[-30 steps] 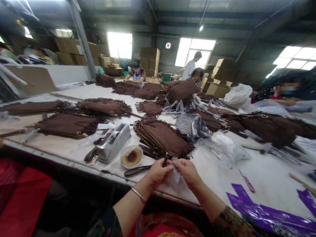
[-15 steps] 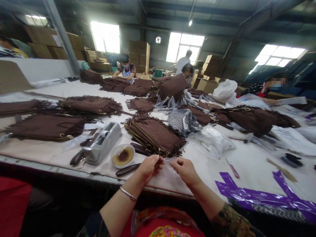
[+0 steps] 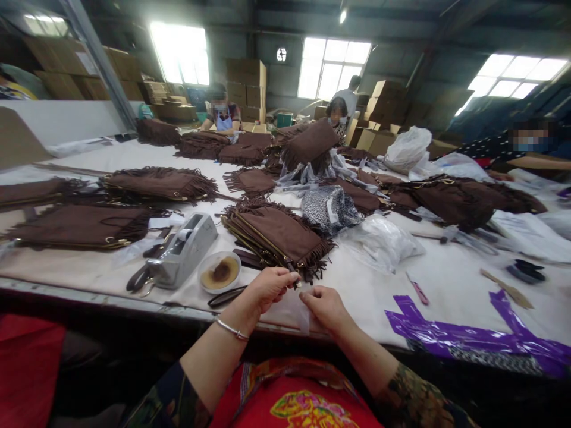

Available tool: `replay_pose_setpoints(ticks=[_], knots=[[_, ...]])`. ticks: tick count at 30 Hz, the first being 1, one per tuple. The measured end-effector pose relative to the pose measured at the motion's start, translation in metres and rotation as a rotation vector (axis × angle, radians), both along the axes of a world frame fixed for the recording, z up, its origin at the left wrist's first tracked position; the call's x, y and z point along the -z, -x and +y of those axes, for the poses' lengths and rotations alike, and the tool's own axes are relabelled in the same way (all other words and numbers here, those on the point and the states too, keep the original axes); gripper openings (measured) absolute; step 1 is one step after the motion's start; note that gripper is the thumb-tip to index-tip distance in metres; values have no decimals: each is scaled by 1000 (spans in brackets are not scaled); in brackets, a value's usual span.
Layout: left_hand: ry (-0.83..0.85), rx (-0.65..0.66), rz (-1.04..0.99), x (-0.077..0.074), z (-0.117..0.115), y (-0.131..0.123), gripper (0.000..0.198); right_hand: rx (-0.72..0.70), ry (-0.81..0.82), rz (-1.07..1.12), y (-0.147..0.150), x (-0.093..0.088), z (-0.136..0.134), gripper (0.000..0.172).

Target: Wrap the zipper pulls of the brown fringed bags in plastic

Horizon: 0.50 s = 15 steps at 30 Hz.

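My left hand [image 3: 270,288] is closed in a pinch on a dark strap end [image 3: 291,266] with a small metal fitting, beside the front corner of a stack of brown fringed pouches [image 3: 281,232]. My right hand [image 3: 328,304] pinches a thin clear plastic sleeve [image 3: 303,318] that hangs below the fingertips. Both sets of fingertips are close together, just above the table's near edge. To the left of my left hand lie a dark strap loop [image 3: 226,295] and a small bowl of yellowish-brown paste [image 3: 219,272].
A grey tape dispenser [image 3: 185,249] stands left of the bowl. On the right are crumpled plastic bags [image 3: 379,241], a pink-handled cutter [image 3: 418,289], a flat brush [image 3: 506,288] and purple tape [image 3: 473,333]. More fringed pouches [image 3: 160,184] cover the table further back. Several people work beyond.
My left hand has come up slightly and now shows the strap end with its metal fitting. The clear plastic, earlier stretched between my hands, now hangs from my right fingers.
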<state>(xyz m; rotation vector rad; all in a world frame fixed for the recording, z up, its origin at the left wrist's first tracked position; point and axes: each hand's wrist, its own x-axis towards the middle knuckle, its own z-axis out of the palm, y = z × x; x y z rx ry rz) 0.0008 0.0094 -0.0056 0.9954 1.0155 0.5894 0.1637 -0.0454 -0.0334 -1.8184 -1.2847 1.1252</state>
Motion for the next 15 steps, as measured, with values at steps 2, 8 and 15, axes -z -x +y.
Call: replay_pose_setpoints(ticks=[2, 8, 15], knots=[[-74, -4, 69, 1, -1, 1, 40, 11, 22, 48, 1, 1, -1, 31], [-222, -31, 164, 10, 0, 4, 41, 8, -2, 213, 1, 11, -8, 32], [-178, -41, 86, 15, -1, 2, 46, 28, 76, 412, 4, 9, -13, 36]])
